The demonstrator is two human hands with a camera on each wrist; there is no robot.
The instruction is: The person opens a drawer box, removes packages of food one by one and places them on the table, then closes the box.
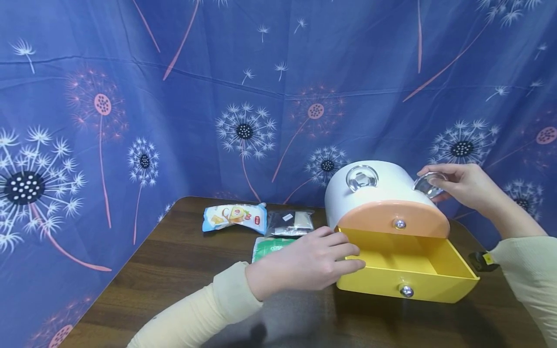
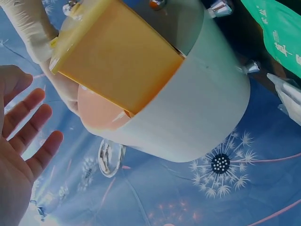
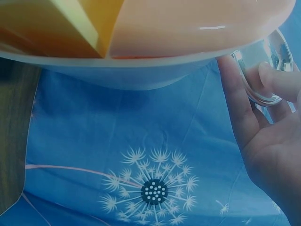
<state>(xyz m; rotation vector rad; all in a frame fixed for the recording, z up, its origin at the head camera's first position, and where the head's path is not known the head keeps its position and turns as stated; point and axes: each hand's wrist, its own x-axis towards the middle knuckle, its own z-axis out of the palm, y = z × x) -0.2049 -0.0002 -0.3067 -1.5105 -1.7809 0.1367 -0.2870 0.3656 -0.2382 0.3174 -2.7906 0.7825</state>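
Note:
A rounded white storage box (image 1: 335, 200) with a peach upper drawer (image 1: 378, 215) stands at the right of the table. Its yellow lower drawer (image 1: 370, 280) is pulled out, and bare floor shows inside. My right hand (image 1: 472, 186) pinches a round silver disc (image 3: 256, 66) at the box's upper right, thumb on its face and fingers behind. A matching silver disc (image 1: 362, 179) sits on the top left. In the head view my left hand (image 1: 315, 258) overlaps the drawer's left end. Its fingers are spread and hold nothing in the left wrist view.
Left of the box lie a blue-and-white snack packet (image 1: 235, 217), a dark clear-plastic packet (image 1: 283, 222) and a green packet (image 1: 267, 247), partly behind my left arm. A small black-and-yellow object (image 1: 483, 261) lies by my right sleeve. Dandelion-print blue cloth (image 1: 196, 121) hangs behind the table.

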